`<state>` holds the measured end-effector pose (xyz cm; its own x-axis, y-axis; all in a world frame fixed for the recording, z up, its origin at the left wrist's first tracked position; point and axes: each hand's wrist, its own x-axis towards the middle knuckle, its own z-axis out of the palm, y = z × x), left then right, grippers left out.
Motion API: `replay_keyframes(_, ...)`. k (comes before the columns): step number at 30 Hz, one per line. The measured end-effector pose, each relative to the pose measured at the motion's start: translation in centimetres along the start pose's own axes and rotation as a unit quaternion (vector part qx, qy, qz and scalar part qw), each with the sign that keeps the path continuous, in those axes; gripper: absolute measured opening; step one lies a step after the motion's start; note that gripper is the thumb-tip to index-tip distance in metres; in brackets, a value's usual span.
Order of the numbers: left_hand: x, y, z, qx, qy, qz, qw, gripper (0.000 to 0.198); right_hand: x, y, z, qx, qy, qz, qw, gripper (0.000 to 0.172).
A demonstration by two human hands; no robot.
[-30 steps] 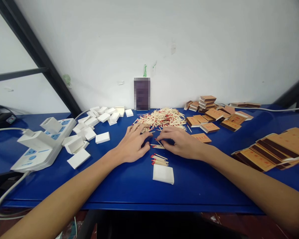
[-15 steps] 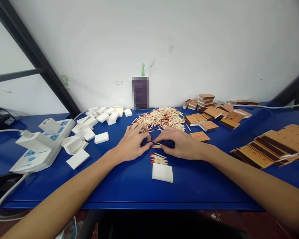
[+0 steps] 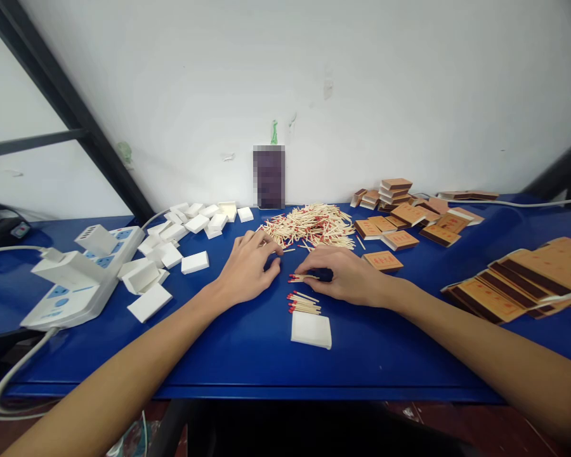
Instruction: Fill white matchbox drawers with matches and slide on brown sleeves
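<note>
Two bare hands over a smooth blue tabletop (image 3: 247, 355), mid-frame, with a clearer gap between than half a second ago. Left hand (image 3: 249, 270) drawn back slightly toward the left of the frame, thumb and forefinger spread, with nothing visible between. Right hand (image 3: 342, 274) just right of centre, thumb and forefinger about a small group of slim, red-headed wooden matches (image 3: 299, 278); no telling from this view whether clamped on any or merely steadying. Single match, aslant at the right fingertips a moment ago, now apparently down among the others: seemingly one more in that group, with the right hand alone in attendance. Toward the lower centre, a second row of pale red-tipped matchsticks (image 3: 305, 304), unchanged, just above a flat white rectangular card tray (image 3: 311, 330). At upper centre, beyond both hands, a loose heap of pale wooden red-tipped sticks (image 3: 314, 225). Left of the frame, scattered white card trays (image 3: 170, 255); right of the frame, orange-and-brown printed card sleeves (image 3: 400, 240) (some stacked, others overlapping near the right edge)
</note>
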<state>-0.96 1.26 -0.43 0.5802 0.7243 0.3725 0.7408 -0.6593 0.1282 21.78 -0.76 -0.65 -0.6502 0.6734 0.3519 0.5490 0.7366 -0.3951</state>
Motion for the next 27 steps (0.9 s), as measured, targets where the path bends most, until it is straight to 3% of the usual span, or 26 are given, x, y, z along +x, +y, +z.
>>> replay_keyframes(5,0.1,-0.6,0.0,0.029,0.011,-0.026,0.999,0.018,0.0,0.2,0.1,0.024,0.051,0.038,0.998,0.018)
replay_keyframes(9,0.0,-0.6,0.0,0.038,0.001,-0.018,0.999,0.023,0.1,1.5,0.2,-0.111,0.099,0.063,0.987,0.023)
replay_keyframes(18,0.0,-0.3,0.0,0.056,-0.050,0.022,0.997,0.038,0.9,3.0,0.5,-0.266,0.022,0.055,0.962,0.032)
replay_keyframes(27,0.0,-0.6,0.2,0.066,-0.061,0.014,0.996,0.040,2.4,3.3,0.4,-0.290,0.010,0.107,0.951,0.024)
